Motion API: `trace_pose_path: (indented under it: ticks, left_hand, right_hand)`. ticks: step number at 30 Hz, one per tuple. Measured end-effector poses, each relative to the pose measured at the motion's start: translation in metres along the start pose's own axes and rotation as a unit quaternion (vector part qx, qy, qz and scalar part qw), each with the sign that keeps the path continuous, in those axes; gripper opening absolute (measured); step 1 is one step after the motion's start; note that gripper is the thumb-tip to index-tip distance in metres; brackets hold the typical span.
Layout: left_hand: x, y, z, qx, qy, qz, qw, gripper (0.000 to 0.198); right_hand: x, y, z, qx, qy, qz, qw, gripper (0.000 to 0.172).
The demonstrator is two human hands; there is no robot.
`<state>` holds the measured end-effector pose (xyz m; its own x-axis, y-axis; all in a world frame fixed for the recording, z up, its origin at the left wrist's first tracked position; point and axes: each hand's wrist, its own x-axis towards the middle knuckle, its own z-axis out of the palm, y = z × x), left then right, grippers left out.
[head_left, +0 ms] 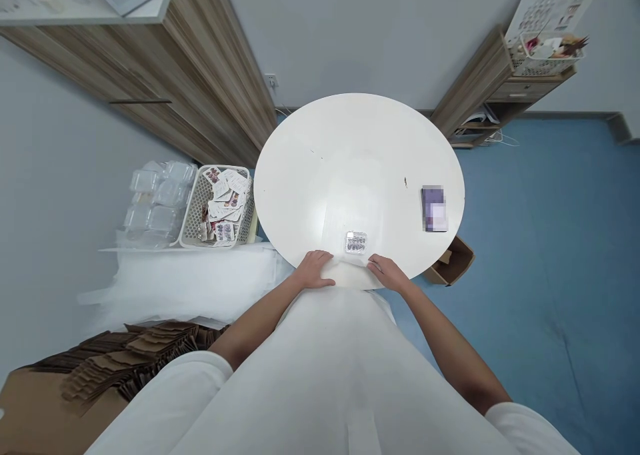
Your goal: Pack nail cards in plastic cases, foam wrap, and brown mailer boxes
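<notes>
On the white oval table (295, 175), a thin translucent white packing sheet (340, 215) lies spread in front of me. Near its close end rests a small clear plastic case (356, 242) with several dark purple pieces inside, apparently press-on nails. My left hand (313, 270) is at the sheet's near left corner, fingertips touching it and the thumb stretched apart. With thumb and fingers together, my right hand (387, 272) pinches the near right corner. Between both hands the near edge looks slightly raised, just short of the case.
Left of the table are a white basket (187, 225) of printed cards, stacked clear plastic boxes (160, 195), a pile of white sheets (190, 282) and folded brown cardboard (140, 355). A purple blurred item (433, 208) lies at the table's right, above an open carton (460, 262).
</notes>
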<state>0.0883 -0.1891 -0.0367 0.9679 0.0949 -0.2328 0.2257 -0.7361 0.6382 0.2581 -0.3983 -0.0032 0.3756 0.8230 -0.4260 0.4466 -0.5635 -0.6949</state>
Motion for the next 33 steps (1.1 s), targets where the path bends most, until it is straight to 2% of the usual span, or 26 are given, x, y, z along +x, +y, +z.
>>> trace_pose_path:
  ticks: [3,5,6,9,11,13,16,17,19,22,24,27,30,33]
  left_hand:
    - [0.009,-0.003,0.002,-0.038,0.035,-0.053,0.997,0.024]
    - [0.018,-0.003,0.001,-0.077,0.056,-0.101,0.990,0.022]
    - [0.022,-0.003,-0.001,-0.094,0.059,-0.120,0.987,0.024]
    - [0.029,-0.003,-0.006,-0.123,0.053,-0.141,0.981,0.025]
    - [0.032,-0.003,-0.009,-0.132,0.060,-0.141,0.979,0.023]
    - [0.035,-0.003,-0.010,-0.149,0.071,-0.146,0.975,0.021]
    - [0.042,-0.003,-0.011,-0.178,0.078,-0.161,0.968,0.020]
    - [0.044,-0.004,-0.011,-0.184,0.081,-0.166,0.965,0.020]
    - [0.050,-0.005,-0.013,-0.187,0.088,-0.175,0.963,0.019]
    - [0.056,-0.008,-0.017,-0.154,0.108,-0.204,0.961,0.034]
    - [0.059,-0.010,-0.018,-0.122,0.120,-0.225,0.959,0.047]
    - [0.062,-0.012,-0.016,-0.067,0.125,-0.229,0.963,0.054]
    - [0.062,-0.008,-0.009,0.027,0.142,-0.195,0.970,0.056]
    - [0.062,-0.003,-0.003,0.132,0.162,-0.127,0.970,0.049]
  right_hand:
    - [0.008,0.000,-0.006,0.021,0.007,0.038,0.999,0.026]
    - [0.012,0.001,-0.012,0.052,0.014,0.056,0.997,0.028]
    - [0.013,0.002,-0.013,0.073,0.016,0.059,0.995,0.032]
    - [0.013,0.009,-0.015,0.124,0.010,0.051,0.991,0.060]
    - [0.011,0.015,-0.013,0.129,0.017,0.066,0.989,0.067]
    - [0.011,0.021,-0.012,0.131,0.026,0.082,0.988,0.066]
    - [0.016,0.028,-0.012,0.152,0.027,0.068,0.986,0.070]
    - [0.019,0.029,-0.012,0.158,0.035,0.067,0.985,0.067]
    - [0.026,0.031,-0.013,0.157,0.067,0.092,0.981,0.050]
    - [0.038,0.031,-0.009,0.123,0.125,0.155,0.972,0.030]
    - [0.044,0.029,-0.004,0.091,0.158,0.186,0.965,0.029]
    - [0.049,0.026,0.008,0.036,0.187,0.210,0.959,0.037]
    - [0.050,0.022,0.019,-0.059,0.225,0.189,0.954,0.045]
    - [0.051,0.019,0.024,-0.193,0.269,0.111,0.937,0.040]
